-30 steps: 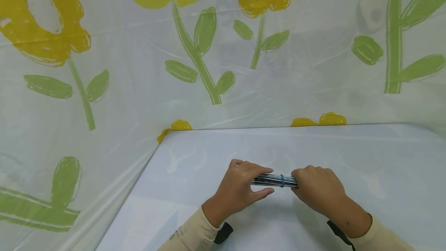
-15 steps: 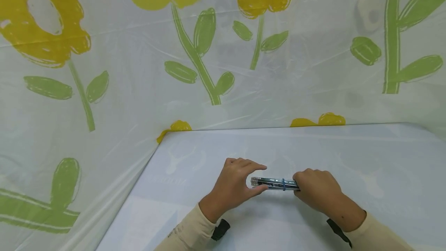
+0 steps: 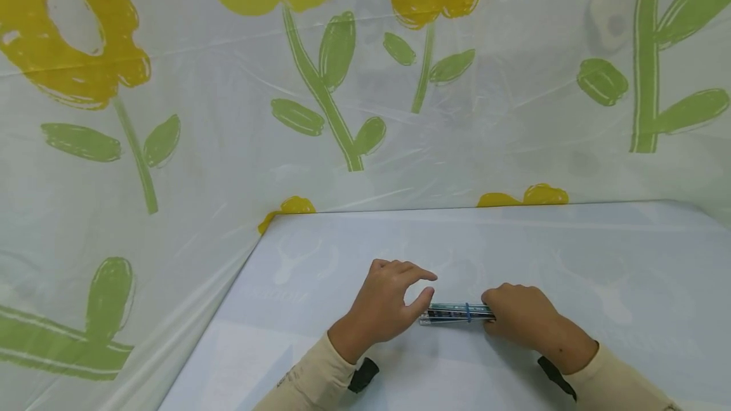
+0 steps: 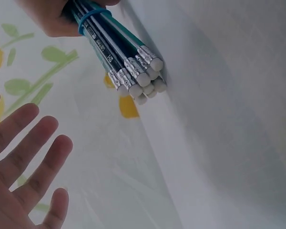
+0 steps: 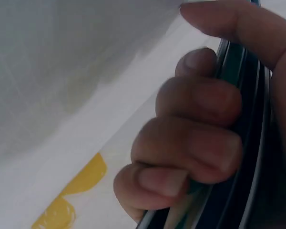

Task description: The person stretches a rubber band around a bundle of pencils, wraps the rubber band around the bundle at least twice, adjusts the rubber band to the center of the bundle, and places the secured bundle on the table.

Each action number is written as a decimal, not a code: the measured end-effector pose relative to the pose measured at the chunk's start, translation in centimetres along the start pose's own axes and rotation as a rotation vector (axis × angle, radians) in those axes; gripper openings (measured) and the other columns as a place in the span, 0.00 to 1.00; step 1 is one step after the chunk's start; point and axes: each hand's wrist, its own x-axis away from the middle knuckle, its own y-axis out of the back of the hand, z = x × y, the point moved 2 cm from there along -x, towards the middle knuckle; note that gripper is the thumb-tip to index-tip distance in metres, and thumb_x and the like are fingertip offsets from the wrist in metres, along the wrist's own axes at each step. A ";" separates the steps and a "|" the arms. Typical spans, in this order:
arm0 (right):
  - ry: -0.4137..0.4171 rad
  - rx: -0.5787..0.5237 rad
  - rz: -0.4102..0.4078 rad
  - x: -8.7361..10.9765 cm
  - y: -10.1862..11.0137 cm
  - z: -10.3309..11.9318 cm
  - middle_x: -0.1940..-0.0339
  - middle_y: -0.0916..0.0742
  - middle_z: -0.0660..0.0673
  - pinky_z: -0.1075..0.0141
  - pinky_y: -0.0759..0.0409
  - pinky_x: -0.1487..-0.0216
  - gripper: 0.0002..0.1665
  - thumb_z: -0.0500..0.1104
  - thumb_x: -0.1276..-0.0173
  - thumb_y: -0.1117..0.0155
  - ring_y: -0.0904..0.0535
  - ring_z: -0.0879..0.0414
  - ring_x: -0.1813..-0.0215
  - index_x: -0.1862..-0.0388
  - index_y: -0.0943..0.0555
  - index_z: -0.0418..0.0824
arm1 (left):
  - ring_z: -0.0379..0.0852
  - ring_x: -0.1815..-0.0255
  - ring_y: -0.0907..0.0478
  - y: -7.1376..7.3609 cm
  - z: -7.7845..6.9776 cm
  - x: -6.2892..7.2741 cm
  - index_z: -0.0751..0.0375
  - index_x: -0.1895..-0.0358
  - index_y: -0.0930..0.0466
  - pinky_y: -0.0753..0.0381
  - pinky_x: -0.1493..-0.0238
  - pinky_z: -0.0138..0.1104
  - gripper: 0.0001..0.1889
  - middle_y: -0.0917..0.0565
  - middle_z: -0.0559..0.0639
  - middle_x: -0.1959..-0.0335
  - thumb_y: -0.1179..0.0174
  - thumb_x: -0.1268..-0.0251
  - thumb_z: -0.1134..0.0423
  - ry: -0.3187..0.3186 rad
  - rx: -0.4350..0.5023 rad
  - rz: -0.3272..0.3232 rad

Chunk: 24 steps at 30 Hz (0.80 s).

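A bundle of pencils (image 3: pixel 451 313), dark and teal with white erasers, is bound by a blue rubber band (image 4: pixel 94 20). My right hand (image 3: pixel 528 319) grips the bundle at its right part; in the right wrist view the fingers (image 5: pixel 186 143) curl round the pencils (image 5: pixel 243 129). The eraser ends (image 4: pixel 143 78) point toward my left hand (image 3: pixel 385 303). That hand has its fingers spread and thumb apart, beside the eraser ends and holding nothing. In the left wrist view its fingers (image 4: pixel 40 179) stand clear of the pencils.
Beneath the hands lies a white table top (image 3: pixel 320 271) with faint printed marks. A white curtain (image 3: pixel 228 81) with yellow flowers and green leaves hangs behind it and along the left side. Dark straps (image 3: pixel 363 375) show at both wrists.
The right hand has lowered the pencil bundle slightly toward the table and shifted it a little right. The left hand has drawn back left, so the eraser ends no longer sit between its fingers.
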 end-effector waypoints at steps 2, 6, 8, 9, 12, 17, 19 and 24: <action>0.004 -0.018 0.015 0.0 0.0 0.0 0.78 0.19 0.53 0.63 0.27 0.73 0.09 0.42 0.44 0.23 0.30 0.58 0.76 0.70 0.17 0.43 | 0.36 0.50 0.17 0.0 0.0 0.0 0.45 0.50 0.13 0.28 0.48 0.40 0.12 0.12 0.37 0.54 0.44 0.28 0.52 0.000 0.002 0.001; 0.008 -0.059 0.057 -0.2 0.0 -0.1 0.78 0.20 0.54 0.62 0.27 0.71 0.11 0.42 0.45 0.22 0.29 0.57 0.74 0.68 0.18 0.44 | 0.36 0.50 0.16 0.1 0.0 0.0 0.45 0.51 0.13 0.27 0.48 0.40 0.12 0.11 0.37 0.54 0.44 0.28 0.52 0.005 0.003 0.010; 0.012 -0.069 0.074 -0.2 0.0 -0.2 0.76 0.19 0.54 0.61 0.26 0.70 0.12 0.42 0.46 0.22 0.29 0.57 0.72 0.66 0.17 0.44 | 0.36 0.50 0.16 0.1 -0.1 -0.1 0.45 0.51 0.13 0.27 0.48 0.40 0.12 0.11 0.37 0.54 0.44 0.28 0.51 0.007 0.001 0.015; 0.015 -0.071 0.081 -0.2 0.0 -0.3 0.75 0.19 0.54 0.61 0.26 0.69 0.13 0.42 0.46 0.21 0.28 0.57 0.71 0.65 0.17 0.44 | 0.36 0.50 0.16 0.1 -0.1 0.0 0.45 0.51 0.13 0.27 0.49 0.40 0.12 0.11 0.37 0.54 0.44 0.28 0.52 0.007 0.001 0.016; 0.024 -0.069 0.096 -0.2 0.0 -0.3 0.73 0.19 0.53 0.60 0.24 0.66 0.15 0.43 0.47 0.21 0.28 0.57 0.69 0.62 0.17 0.43 | 0.36 0.51 0.16 -0.1 -0.1 0.0 0.46 0.51 0.13 0.27 0.49 0.40 0.12 0.11 0.37 0.55 0.44 0.28 0.52 0.006 0.006 0.022; 0.029 -0.050 0.109 -0.1 -0.1 -0.4 0.69 0.18 0.51 0.59 0.20 0.62 0.20 0.43 0.47 0.20 0.27 0.57 0.67 0.56 0.16 0.41 | 0.35 0.52 0.16 -0.3 0.0 0.1 0.46 0.51 0.13 0.27 0.49 0.39 0.12 0.11 0.37 0.55 0.44 0.27 0.53 0.001 0.010 0.026; 0.029 -0.046 0.102 0.0 -0.2 -0.4 0.70 0.19 0.51 0.60 0.20 0.62 0.21 0.43 0.48 0.19 0.27 0.57 0.67 0.56 0.16 0.41 | 0.35 0.52 0.16 -0.3 0.0 0.1 0.46 0.51 0.13 0.27 0.49 0.39 0.12 0.11 0.37 0.55 0.44 0.27 0.52 0.002 0.002 0.025; 0.048 -0.005 0.064 0.3 -0.5 -0.3 0.70 0.18 0.51 0.60 0.18 0.62 0.21 0.45 0.49 0.18 0.26 0.58 0.68 0.57 0.15 0.41 | 0.35 0.53 0.16 -0.4 0.2 0.2 0.45 0.52 0.13 0.26 0.49 0.39 0.12 0.11 0.37 0.55 0.44 0.28 0.52 0.003 -0.017 0.025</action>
